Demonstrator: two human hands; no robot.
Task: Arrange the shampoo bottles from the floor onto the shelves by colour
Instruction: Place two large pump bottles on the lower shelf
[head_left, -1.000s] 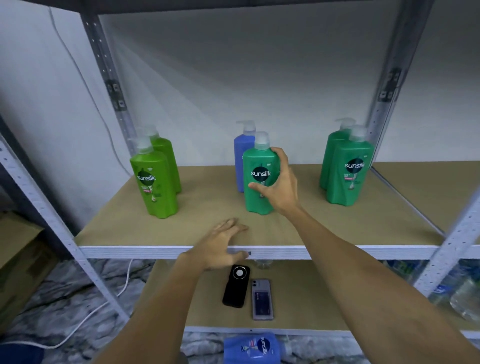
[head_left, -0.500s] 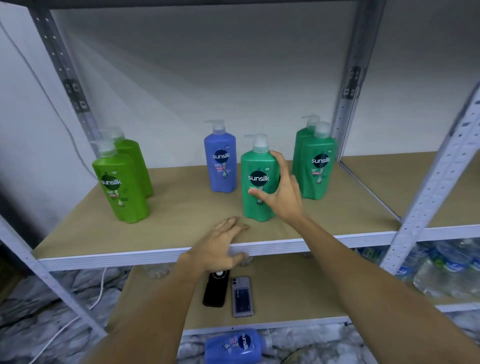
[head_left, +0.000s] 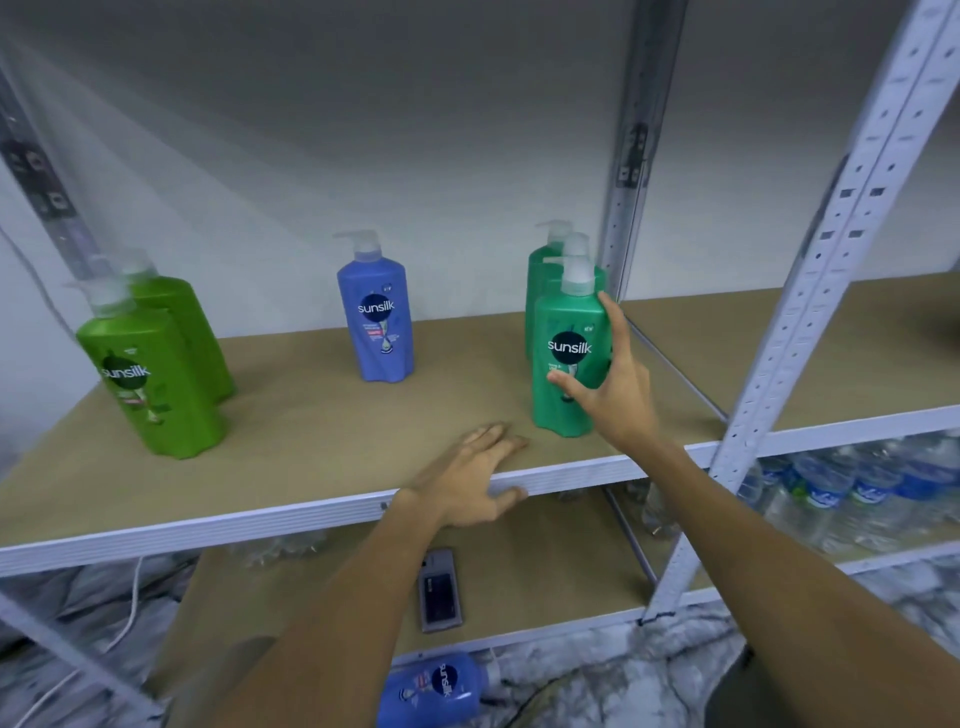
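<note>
on the upper shelf (head_left: 311, 457) i see three groups of shampoo bottles standing upright. at the left end, one bottle (head_left: 150, 384) stands in front and a second (head_left: 182, 322) just behind it. near the middle, toward the back, a single bottle (head_left: 378, 322) stands alone, well apart from both groups. at the right end, beside the rear post (head_left: 623, 208), three bottles stand in a row front to back; my right hand (head_left: 618, 395) is at the front one (head_left: 566, 358). my left hand (head_left: 478, 478) rests on the shelf's front edge. a phone (head_left: 440, 592) lies on the lower shelf, water bottles (head_left: 857, 493) to its right. another shampoo bottle (head_left: 431, 691) lies on the floor below.
</note>
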